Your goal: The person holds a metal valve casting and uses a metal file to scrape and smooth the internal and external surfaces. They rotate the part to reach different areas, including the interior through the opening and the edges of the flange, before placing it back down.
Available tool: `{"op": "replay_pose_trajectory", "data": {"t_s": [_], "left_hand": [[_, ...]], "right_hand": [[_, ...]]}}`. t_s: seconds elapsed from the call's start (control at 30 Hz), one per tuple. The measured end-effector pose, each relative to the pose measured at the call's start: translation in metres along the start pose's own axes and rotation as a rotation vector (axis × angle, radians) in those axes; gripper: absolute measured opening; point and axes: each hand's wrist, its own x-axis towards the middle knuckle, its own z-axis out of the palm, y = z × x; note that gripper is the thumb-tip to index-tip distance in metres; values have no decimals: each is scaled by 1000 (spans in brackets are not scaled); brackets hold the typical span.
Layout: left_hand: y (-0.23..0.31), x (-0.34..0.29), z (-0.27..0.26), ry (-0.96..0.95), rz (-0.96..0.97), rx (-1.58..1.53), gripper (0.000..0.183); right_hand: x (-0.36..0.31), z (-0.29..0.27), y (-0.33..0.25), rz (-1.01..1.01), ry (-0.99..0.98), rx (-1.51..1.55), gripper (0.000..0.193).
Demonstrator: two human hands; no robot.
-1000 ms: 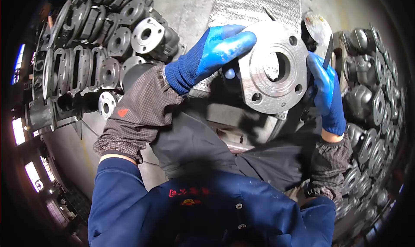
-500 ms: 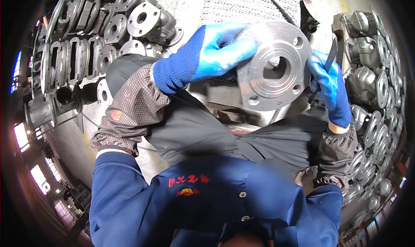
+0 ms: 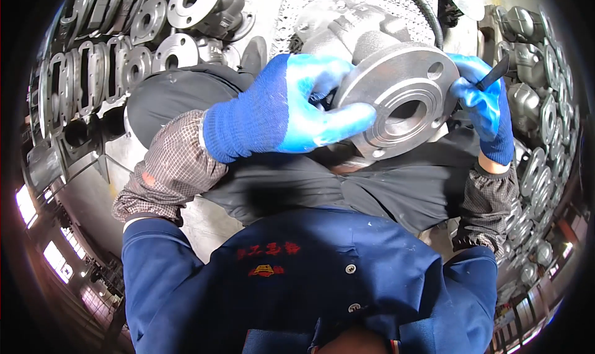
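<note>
In front of me is a grey cast-metal valve body (image 3: 365, 35) with a round flange (image 3: 387, 140) tilted toward me. The flange has a wide central bore and several bolt holes. My left hand (image 3: 310, 103), in a blue coated glove, grips its left rim, thumb across the face and fingers behind. At the right rim, my gloved right hand (image 3: 480, 100) is closed around a dark flat bar-like tool (image 3: 494, 74), whose end sticks up past the fingers. This hand's fingertips are partly hidden by the flange, and whether they press on it I cannot tell.
Rows of cast valve bodies (image 3: 527, 100) crowd the right side. More flanged castings (image 3: 195, 4) and oval frame-like castings (image 3: 87, 75) stand at the left. A dark hose (image 3: 424, 10) runs over the patterned light surface (image 3: 273, 38) beyond the workpiece. My knees flank it.
The valve body has tipped, so its flange faces me more and the body behind it shows. My left hand has moved lower along the rim; my right hand has shifted slightly right.
</note>
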Motion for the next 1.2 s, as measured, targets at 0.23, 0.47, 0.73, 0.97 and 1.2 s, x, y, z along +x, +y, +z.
{"op": "replay_pose_trajectory", "data": {"t_s": [0.23,0.47,0.73,0.97,1.2], "left_hand": [[15,11,16,63,11,-10,23],[9,7,0,81,-169,-206,36],[-6,1,-34,431,29,222,47],[10,-1,-4,384,144,866,84],[-25,18,-56,475,86,748,80]], "right_hand": [[0,-8,15,93,25,156,53],[3,0,4,-2,14,43,40],[24,27,-25,-181,-50,-86,35],[65,64,-39,-420,-33,19,23],[89,32,-27,16,181,419,42]]}}
